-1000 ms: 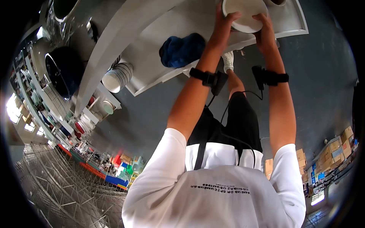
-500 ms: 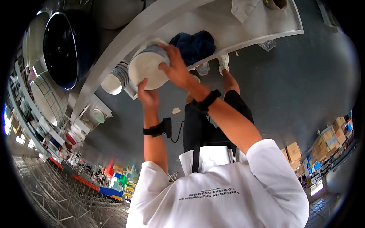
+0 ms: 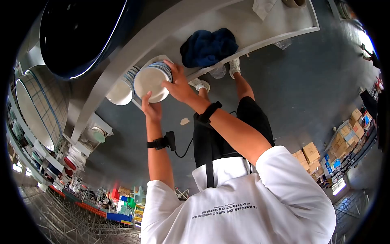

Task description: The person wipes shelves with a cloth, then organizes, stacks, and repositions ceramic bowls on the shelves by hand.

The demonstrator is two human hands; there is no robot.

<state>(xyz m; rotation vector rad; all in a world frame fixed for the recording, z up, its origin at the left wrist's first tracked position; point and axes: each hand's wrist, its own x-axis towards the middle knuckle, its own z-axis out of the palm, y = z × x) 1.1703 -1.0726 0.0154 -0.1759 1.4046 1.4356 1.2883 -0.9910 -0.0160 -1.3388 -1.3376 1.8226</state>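
My left hand (image 3: 152, 109) and my right hand (image 3: 177, 84) hold a stack of white bowls (image 3: 152, 83) with blue-grey sides between them. The stack is tilted, with a round white face turned toward me. My left thumb presses on its lower edge. My right fingers curl round its upper right side, the thumb lying on the face. Just left of it leans a similar stack of bowls (image 3: 121, 92), partly overlapped by the held one. A crumpled dark blue cloth (image 3: 209, 48) lies on the pale shelf (image 3: 260, 34), right of my right hand.
A large dark glossy bowl (image 3: 77, 36) and a blue-checked bowl (image 3: 38, 110) stand on the upper left. A green-rimmed bowl (image 3: 98, 134) sits lower left. White paper (image 3: 264, 7) lies on the shelf's far end. Cardboard boxes (image 3: 310, 153) are at right; a scrap (image 3: 185, 121) lies on the floor.
The view has shifted. Both hands have moved slightly left with the held stack, which now overlaps the neighbouring stack. My grip looks much the same.
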